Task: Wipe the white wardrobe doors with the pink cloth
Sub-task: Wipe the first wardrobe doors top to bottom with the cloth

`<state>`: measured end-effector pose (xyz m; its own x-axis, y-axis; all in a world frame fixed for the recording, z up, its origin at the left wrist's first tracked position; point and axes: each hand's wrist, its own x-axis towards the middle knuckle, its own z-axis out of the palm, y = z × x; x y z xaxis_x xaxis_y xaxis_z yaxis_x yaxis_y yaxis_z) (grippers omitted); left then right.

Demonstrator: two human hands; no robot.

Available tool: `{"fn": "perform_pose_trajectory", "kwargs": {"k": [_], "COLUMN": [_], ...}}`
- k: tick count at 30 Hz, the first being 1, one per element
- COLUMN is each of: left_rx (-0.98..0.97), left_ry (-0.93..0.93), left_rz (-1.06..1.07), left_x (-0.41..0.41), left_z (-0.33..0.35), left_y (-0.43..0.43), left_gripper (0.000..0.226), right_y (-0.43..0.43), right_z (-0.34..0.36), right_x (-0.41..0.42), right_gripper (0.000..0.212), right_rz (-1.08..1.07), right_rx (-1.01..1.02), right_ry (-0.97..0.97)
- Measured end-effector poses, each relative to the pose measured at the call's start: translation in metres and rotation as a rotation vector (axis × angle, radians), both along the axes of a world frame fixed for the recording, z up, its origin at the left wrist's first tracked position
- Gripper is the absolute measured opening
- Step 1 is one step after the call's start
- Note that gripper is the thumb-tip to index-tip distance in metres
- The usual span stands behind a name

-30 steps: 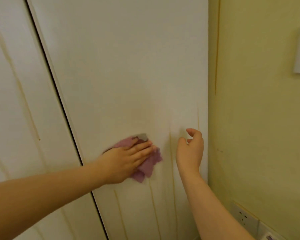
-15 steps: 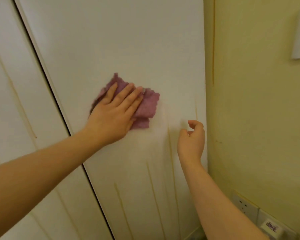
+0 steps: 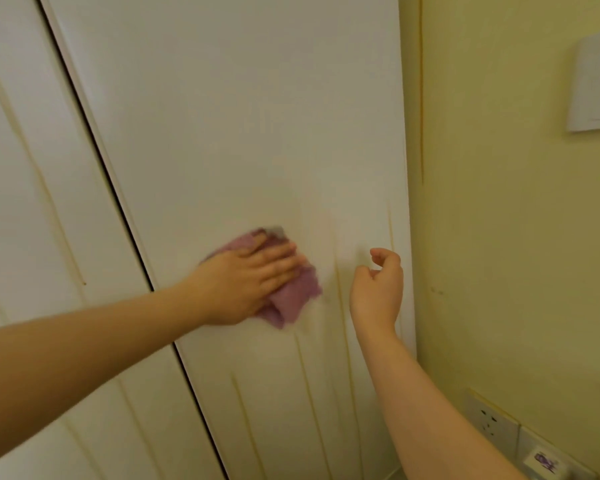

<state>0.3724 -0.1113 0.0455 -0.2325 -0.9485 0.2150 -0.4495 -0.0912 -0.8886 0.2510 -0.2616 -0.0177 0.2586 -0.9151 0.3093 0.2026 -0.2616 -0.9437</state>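
My left hand point(image 3: 243, 282) pressed the pink cloth point(image 3: 293, 301) flat-fingered against the wardrobe door point(image 3: 239, 133); brownish streaks point(image 3: 307, 379) ran vertically just right and below; my right hand point(image 3: 378, 292), loosely curled, empty, hovered nearer them.

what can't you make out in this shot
All head view:
pink cloth: mostly under the left hand, its edge motion-blurred
label by the wall socket: print too small to read
white wall plate: cut off by the right edge
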Motion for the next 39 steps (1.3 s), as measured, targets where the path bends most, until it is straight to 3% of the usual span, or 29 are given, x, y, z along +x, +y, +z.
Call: {"fn": "perform_pose_trajectory", "kwargs": {"k": [4, 5, 8, 9, 10, 13, 14, 15, 18, 19, 23, 24, 27, 28, 29, 32, 33, 34, 36, 37, 39], "left_rx": [-0.5, -0.479, 0.008, 0.07, 0.033, -0.402, -0.469, -0.446, -0.043, -0.024, -0.485, -0.43, 0.081, 0.174, 0.135, -0.328, -0.331, -0.21, 0.18, 0.221, 0.067], "left_ry": [0.068, 0.048, 0.037, 0.022, -0.007, 0.063, 0.104, 0.111, 0.069, 0.012, 0.047, 0.019, 0.031, -0.036, -0.111, -0.039, -0.069, -0.093, -0.076, -0.108, -0.218], "left_rz": [0.162, 0.162, 0.033, -0.006, -0.007, 0.128, 0.161, 0.161, 0.052, 0.023, 0.179, 0.203, 0.044, 0.042, 0.02, 0.116, 0.166, 0.152, 0.059, -0.016, -0.044], "left_x": [-0.001, 0.001, -0.003, -0.001, 0.001, -0.005, -0.008, -0.01, -0.008, -0.006, -0.017, -0.014, -0.017, -0.012, -0.007, -0.015, -0.014, -0.008, -0.009, -0.005, 0.001], "left_z": [0.046, 0.032, -0.019, -0.016, -0.003, 0.031, 0.027, 0.015, -0.018, -0.01, 0.039, 0.028, -0.007, 0.0, 0.01, 0.046, 0.039, 0.022, -0.003, -0.002, 0.033], "left_y": [-0.022, -0.025, -0.018, -0.016, -0.02, -0.044, -0.05, -0.055, -0.058, -0.061, -0.089, -0.093, -0.086, -0.084, -0.089, -0.103, -0.105, -0.105, -0.095, -0.092, -0.105], "left_gripper": [0.055, 0.055, 0.052, 0.052, 0.053, 0.058, 0.059, 0.059, 0.057, 0.057, 0.062, 0.062, 0.057, 0.056, 0.056, 0.061, 0.06, 0.06, 0.057, 0.056, 0.056], "right_y": [-0.002, -0.002, -0.007, -0.009, -0.011, -0.018, -0.02, -0.022, -0.028, -0.029, -0.033, -0.034, -0.041, -0.044, -0.047, -0.051, -0.051, -0.051, -0.052, -0.053, -0.055], "right_z": [-0.002, -0.003, -0.004, -0.004, -0.003, -0.004, -0.005, -0.006, -0.006, -0.007, -0.009, -0.009, -0.009, -0.008, -0.008, -0.009, -0.011, -0.012, -0.013, -0.013, -0.014], "right_x": [0.001, 0.001, -0.001, -0.003, -0.003, -0.004, -0.005, -0.006, -0.009, -0.01, -0.01, -0.011, -0.016, -0.017, -0.018, -0.018, -0.018, -0.017, -0.016, -0.016, -0.015], "right_gripper": [0.034, 0.034, 0.032, 0.032, 0.031, 0.029, 0.029, 0.03, 0.033, 0.033, 0.033, 0.033, 0.032, 0.032, 0.032, 0.033, 0.033, 0.032, 0.031, 0.031, 0.031], "right_rz": [-0.002, -0.006, -0.025, -0.029, -0.034, -0.042, -0.05, -0.063, -0.114, -0.12, -0.121, -0.127, -0.178, -0.196, -0.21, -0.216, -0.214, -0.211, -0.207, -0.204, -0.198], "right_rx": [0.035, 0.038, 0.058, 0.063, 0.071, 0.124, 0.14, 0.148, 0.152, 0.148, 0.174, 0.181, 0.195, 0.198, 0.206, 0.232, 0.242, 0.25, 0.254, 0.254, 0.259], "right_ry": [-0.002, -0.003, -0.024, -0.036, -0.05, -0.073, -0.083, -0.094, -0.109, -0.112, -0.116, -0.115, -0.115, -0.122, -0.128, -0.136, -0.136, -0.133, -0.121, -0.116, -0.112]}}
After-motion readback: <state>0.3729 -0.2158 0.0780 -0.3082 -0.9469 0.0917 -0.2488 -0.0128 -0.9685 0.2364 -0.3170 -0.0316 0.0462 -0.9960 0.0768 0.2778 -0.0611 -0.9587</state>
